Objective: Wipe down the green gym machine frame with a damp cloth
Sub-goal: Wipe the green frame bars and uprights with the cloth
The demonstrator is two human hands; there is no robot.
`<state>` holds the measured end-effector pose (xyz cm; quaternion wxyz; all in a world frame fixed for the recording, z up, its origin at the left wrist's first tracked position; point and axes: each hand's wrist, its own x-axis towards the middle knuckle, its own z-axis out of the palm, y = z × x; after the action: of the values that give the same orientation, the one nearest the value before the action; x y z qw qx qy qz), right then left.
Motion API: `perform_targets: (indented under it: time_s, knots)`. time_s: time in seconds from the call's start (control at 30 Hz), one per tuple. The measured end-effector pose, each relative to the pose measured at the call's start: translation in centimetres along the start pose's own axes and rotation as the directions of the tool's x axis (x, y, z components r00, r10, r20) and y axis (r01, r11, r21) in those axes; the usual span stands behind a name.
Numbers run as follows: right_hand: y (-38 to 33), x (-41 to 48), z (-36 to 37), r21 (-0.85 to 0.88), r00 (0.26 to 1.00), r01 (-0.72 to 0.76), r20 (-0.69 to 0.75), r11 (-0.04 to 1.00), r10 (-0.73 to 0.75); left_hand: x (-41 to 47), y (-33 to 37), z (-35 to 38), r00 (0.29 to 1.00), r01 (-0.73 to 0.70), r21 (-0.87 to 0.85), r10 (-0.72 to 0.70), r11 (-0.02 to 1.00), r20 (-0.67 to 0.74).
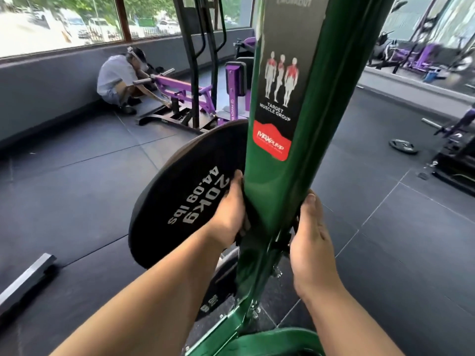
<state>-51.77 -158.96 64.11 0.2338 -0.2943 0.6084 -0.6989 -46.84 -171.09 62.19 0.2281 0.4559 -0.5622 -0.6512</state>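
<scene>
The green gym machine frame rises as a slanted upright post through the middle of the view, with a muscle-group sticker on its face. My left hand grips a dark cloth against the post's left edge, beside the 20 kg plate. My right hand curls round the post's right edge with the thumb pointing up. A dark strip of the cloth shows between its fingers and the post. The cloth seems to pass behind the post, where it is hidden.
A black 20 kg weight plate hangs just left of the post, with another plate below it. A person crouches by a purple machine at the far left. A loose plate lies on the dark rubber floor to the right.
</scene>
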Motion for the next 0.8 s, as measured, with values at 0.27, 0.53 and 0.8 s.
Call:
perform_targets:
  time_s: [0.27, 0.53, 0.8]
  knots:
    - [3.7, -1.4, -1.6, -0.211, 0.993, -0.107, 0.021, 0.972, 0.114, -1.0, 3.0, -0.7, 0.964, -0.238, -0.168, 0.254, 0.957, 0.081]
    - [4.5, -1.1, -1.9, -0.204, 0.988, -0.149, 0.007, 0.968, 0.154, -1.8, -2.3, 0.1, 0.973, -0.230, -0.077, 0.228, 0.970, -0.042]
    - [5.6, -1.3, -1.6, -0.156, 0.991, -0.132, -0.032, 0.979, 0.128, -5.5, -8.3, 2.4, 0.907, -0.414, -0.025, 0.411, 0.910, -0.089]
